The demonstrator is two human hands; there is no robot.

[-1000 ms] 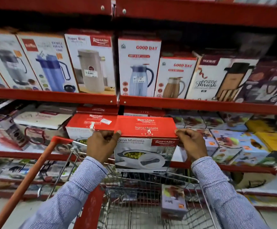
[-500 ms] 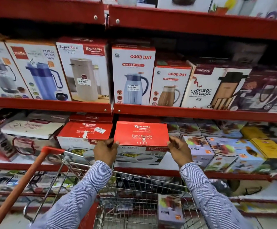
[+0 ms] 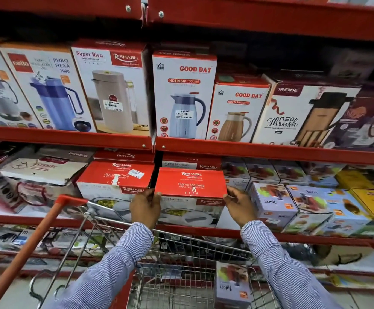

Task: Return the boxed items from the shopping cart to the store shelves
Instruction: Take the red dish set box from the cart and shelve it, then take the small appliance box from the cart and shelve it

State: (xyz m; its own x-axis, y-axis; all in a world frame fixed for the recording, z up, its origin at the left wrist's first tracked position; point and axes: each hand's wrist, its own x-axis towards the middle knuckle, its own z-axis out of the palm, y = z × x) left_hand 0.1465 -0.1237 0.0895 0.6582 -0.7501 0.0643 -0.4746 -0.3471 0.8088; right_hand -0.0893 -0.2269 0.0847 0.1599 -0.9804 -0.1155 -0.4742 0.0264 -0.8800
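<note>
Shopping cart (image 3: 181, 253), wire basket with an orange-red handle at lower left: one pale juicer box (image 3: 231, 284) stands upright against the right side. The rest of the basket is blurred; no other item can be told.

Middle shelf (image 3: 270, 152) carries boxes in two groups. Left of the gap: a red-topped Rishabh casserole box (image 3: 114, 177), with another red box top visible behind it. Right of the gap: a row of pale juicer boxes (image 3: 273, 201), at least three in the front, more behind, count uncertain from blur.

Casserole box in hand (image 3: 190, 186), red top, white front: it sits in the shelf bay just right of the matching shelved box, its lower front edge at the shelf lip; whether it rests fully on the shelf cannot be told. Left hand (image 3: 146, 207) clasps its left side, fingers curled round the lower left corner. Right hand (image 3: 239, 205) presses the right side, fingertips at the top right edge. Both hands closed on the same box, one at each end.

Upper shelf: five flask boxes (image 3: 183, 97) readable, upright, side by side.
</note>
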